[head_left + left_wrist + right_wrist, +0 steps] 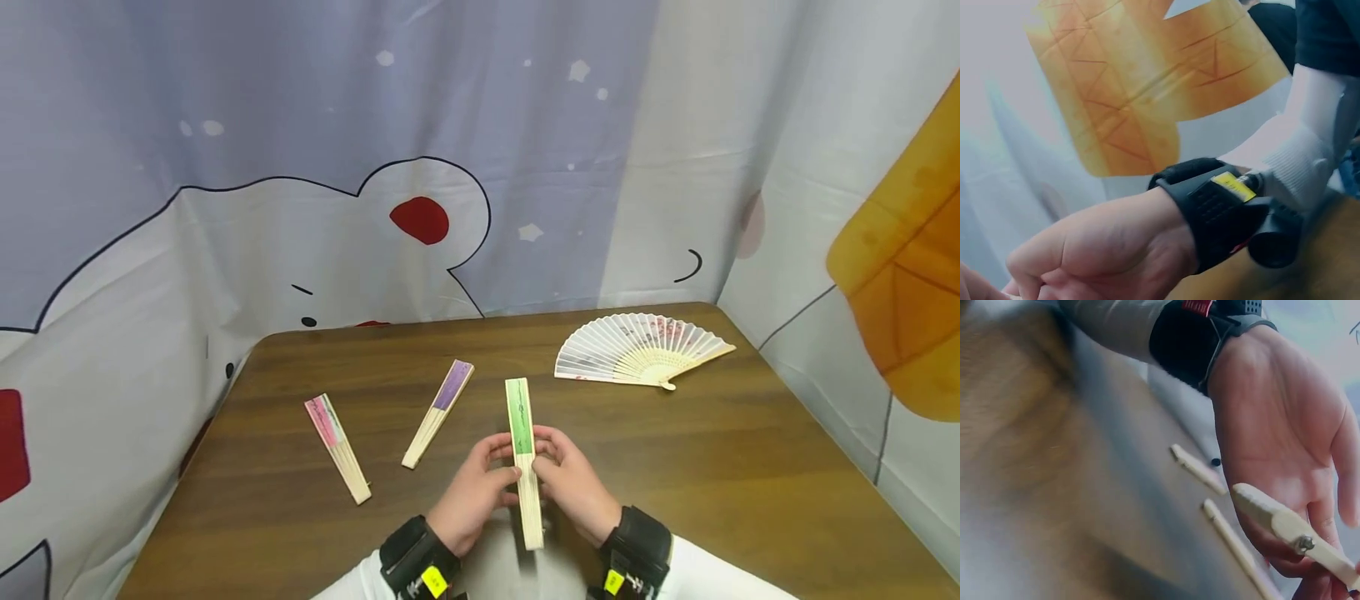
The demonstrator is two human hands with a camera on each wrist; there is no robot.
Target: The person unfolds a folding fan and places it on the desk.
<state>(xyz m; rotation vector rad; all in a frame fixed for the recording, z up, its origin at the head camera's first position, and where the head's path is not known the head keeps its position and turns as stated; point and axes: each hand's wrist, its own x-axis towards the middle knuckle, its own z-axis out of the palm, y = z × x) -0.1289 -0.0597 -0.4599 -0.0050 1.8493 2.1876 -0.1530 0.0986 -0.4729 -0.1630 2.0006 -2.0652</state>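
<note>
The green folded fan (524,463) is upheld between the two hands over the near part of the table (675,467), its green end pointing away from the person and its bare pale ribs toward them. It is likely very light, stiff along its length while folded, and fragile: the ribs look thin enough to crack if bent, and the green part looks delicate enough to tear or crease. The pale slats look smooth but probably not very slippery. The outer ribs seem the safest place to take hold, with light pressure; the rivet end, where the right wrist view shows a metal rivet (1305,544), should be the sturdiest spot.

The left hand (474,493) and right hand (576,483) face each other across the fan, near its middle. Each grip is nearly closed, pinching one long edge, with the thumb by the ribs and the fingers bent in at the side. Both forearms angle inward from the near edge. A pink folded fan (337,450) and a purple folded fan (437,414) lie to the left; a spread white fan (645,350) lies far right.
</note>
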